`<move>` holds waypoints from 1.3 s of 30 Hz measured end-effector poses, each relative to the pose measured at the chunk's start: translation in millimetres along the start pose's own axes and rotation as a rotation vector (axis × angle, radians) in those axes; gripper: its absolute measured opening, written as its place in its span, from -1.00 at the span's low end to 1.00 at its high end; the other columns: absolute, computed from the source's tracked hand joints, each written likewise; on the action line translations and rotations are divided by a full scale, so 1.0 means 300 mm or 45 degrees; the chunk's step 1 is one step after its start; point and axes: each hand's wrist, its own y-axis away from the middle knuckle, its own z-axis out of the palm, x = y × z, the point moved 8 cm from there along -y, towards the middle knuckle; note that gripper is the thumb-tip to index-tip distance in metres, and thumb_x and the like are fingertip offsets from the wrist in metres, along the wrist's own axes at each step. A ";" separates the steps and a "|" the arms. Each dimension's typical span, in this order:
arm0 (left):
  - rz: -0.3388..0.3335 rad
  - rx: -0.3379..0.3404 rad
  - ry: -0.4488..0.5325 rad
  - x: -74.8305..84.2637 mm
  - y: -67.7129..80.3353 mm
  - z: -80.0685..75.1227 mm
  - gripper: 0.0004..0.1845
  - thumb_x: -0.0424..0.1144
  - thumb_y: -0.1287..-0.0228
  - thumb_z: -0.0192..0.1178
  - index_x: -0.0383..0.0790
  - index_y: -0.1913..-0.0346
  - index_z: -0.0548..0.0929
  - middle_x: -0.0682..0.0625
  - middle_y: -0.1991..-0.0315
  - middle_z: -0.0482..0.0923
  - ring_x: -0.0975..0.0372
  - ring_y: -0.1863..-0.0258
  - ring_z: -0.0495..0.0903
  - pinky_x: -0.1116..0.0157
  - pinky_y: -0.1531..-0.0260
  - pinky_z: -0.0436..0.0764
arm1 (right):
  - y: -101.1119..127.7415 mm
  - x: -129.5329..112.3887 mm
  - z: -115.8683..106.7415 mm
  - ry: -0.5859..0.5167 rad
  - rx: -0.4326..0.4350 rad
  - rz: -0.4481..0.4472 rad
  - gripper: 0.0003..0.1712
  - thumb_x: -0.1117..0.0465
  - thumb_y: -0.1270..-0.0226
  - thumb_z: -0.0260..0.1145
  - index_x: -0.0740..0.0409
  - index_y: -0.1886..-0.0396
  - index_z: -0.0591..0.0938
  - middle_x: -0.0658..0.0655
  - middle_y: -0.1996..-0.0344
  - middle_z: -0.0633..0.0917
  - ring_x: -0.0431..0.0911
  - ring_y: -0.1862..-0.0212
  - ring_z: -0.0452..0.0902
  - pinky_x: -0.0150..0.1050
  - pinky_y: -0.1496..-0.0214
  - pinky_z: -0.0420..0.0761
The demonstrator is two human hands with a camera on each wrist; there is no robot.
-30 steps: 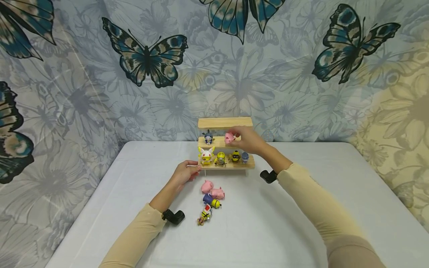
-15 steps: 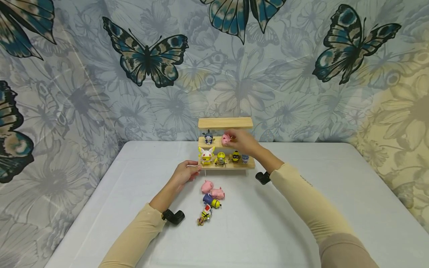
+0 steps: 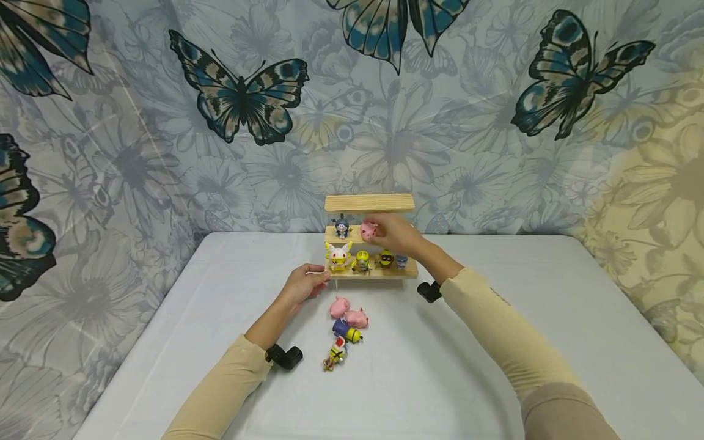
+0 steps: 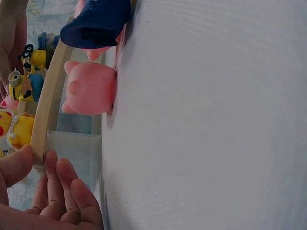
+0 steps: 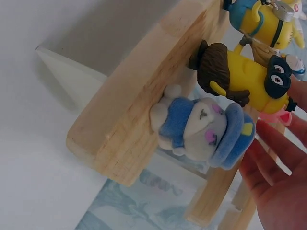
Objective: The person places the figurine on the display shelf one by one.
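The right hand [image 3: 393, 234] pinched a pink pig [image 3: 368, 230] at the wooden shelf's [image 3: 370, 202] middle level, just right of a dark figure [image 3: 341, 227]. The left hand [image 3: 304, 283] gripped the bottom board's [image 4: 52, 91] end, thumb above, fingers beneath, presumably steadying it. Nearby, right of that hand, loose toys [image 3: 357, 318] lay on the table [image 3: 440, 379]. No brand was readable; the right sleeve's [image 3: 511, 324] small mark was illegible.

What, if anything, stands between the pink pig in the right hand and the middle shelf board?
Nothing visible: the right hand holds the pink pig at the middle shelf board; the blue-grey figure stands farther left, with bare wood between.
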 end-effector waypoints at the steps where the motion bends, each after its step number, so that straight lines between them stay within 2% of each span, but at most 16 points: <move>1: 0.002 0.001 -0.002 0.000 0.000 0.000 -0.61 -0.18 -0.32 0.24 -0.25 -0.15 0.51 -0.12 0.07 0.71 0.31 0.35 0.56 0.37 0.38 0.49 | -0.001 -0.005 0.001 -0.003 -0.005 -0.015 -0.51 0.18 -0.36 0.30 0.17 -0.25 0.52 0.21 0.03 0.67 0.02 0.11 0.57 -0.06 0.04 0.57; 5: 0.006 0.002 -0.006 0.003 0.002 0.000 -0.61 -0.18 -0.32 0.23 -0.25 -0.15 0.52 -0.15 0.04 0.70 0.30 0.35 0.56 0.38 0.38 0.48 | -0.004 -0.017 0.005 -0.031 -0.014 -0.040 -0.55 0.23 -0.35 0.30 0.20 -0.22 0.53 0.22 0.03 0.67 0.04 0.07 0.57 -0.05 0.01 0.56; 9: 0.014 0.003 -0.009 0.002 0.003 0.000 -0.61 -0.18 -0.33 0.23 -0.25 -0.15 0.52 -0.17 0.03 0.69 0.30 0.36 0.57 0.38 0.38 0.48 | -0.011 -0.012 0.005 -0.069 -0.011 0.025 -0.52 0.21 -0.33 0.33 0.24 -0.21 0.51 0.24 -0.03 0.64 0.08 -0.07 0.56 -0.02 -0.12 0.55; 16: 0.013 0.003 -0.011 -0.003 0.001 0.000 -0.60 -0.17 -0.32 0.24 -0.24 -0.15 0.52 -0.14 0.06 0.70 0.31 0.34 0.58 0.38 0.37 0.48 | -0.012 -0.011 0.004 -0.061 0.005 0.046 -0.63 0.18 -0.30 0.36 0.22 -0.05 0.59 0.17 0.12 0.65 0.04 0.00 0.55 -0.05 -0.09 0.56; 22: 0.013 0.006 -0.012 -0.004 -0.002 -0.003 -0.61 -0.17 -0.32 0.25 -0.24 -0.14 0.53 -0.10 0.09 0.72 0.29 0.34 0.58 0.38 0.38 0.48 | -0.010 -0.006 0.005 -0.057 0.002 0.040 -0.62 0.17 -0.31 0.35 0.19 -0.07 0.58 0.16 0.10 0.65 0.06 -0.03 0.55 -0.03 -0.10 0.56; 26: 0.014 0.010 -0.009 -0.005 -0.002 -0.002 -0.61 -0.17 -0.32 0.24 -0.24 -0.14 0.53 -0.08 0.11 0.72 0.30 0.35 0.58 0.38 0.38 0.48 | -0.003 -0.010 -0.005 -0.073 -0.009 0.035 -0.56 0.15 -0.34 0.33 0.23 -0.15 0.55 0.23 -0.03 0.64 0.12 -0.14 0.53 0.02 -0.20 0.52; 30: 0.008 0.002 -0.009 -0.008 0.002 0.000 -0.61 -0.17 -0.32 0.24 -0.24 -0.14 0.52 -0.07 0.12 0.72 0.30 0.35 0.58 0.38 0.37 0.49 | 0.022 -0.018 -0.044 -0.103 0.025 0.043 -0.49 0.12 -0.39 0.27 0.28 -0.23 0.50 0.29 -0.19 0.57 0.18 -0.26 0.45 0.09 -0.31 0.43; 34: 0.004 0.003 -0.007 -0.008 0.003 -0.001 -0.61 -0.17 -0.32 0.24 -0.23 -0.15 0.52 -0.06 0.13 0.72 0.30 0.35 0.58 0.38 0.36 0.49 | 0.065 -0.035 -0.087 -0.085 0.087 0.013 -0.52 0.09 -0.41 0.24 0.28 -0.21 0.54 0.28 -0.15 0.58 0.16 -0.21 0.47 0.09 -0.24 0.47; 39: 0.013 0.002 0.005 -0.004 -0.002 -0.004 -0.61 -0.18 -0.31 0.25 -0.24 -0.13 0.53 -0.07 0.15 0.72 0.30 0.38 0.56 0.38 0.39 0.49 | 0.144 -0.077 -0.096 -0.105 0.143 -0.099 -0.66 0.18 -0.38 0.27 0.26 -0.06 0.64 0.24 -0.01 0.67 0.13 -0.06 0.53 -0.01 0.01 0.59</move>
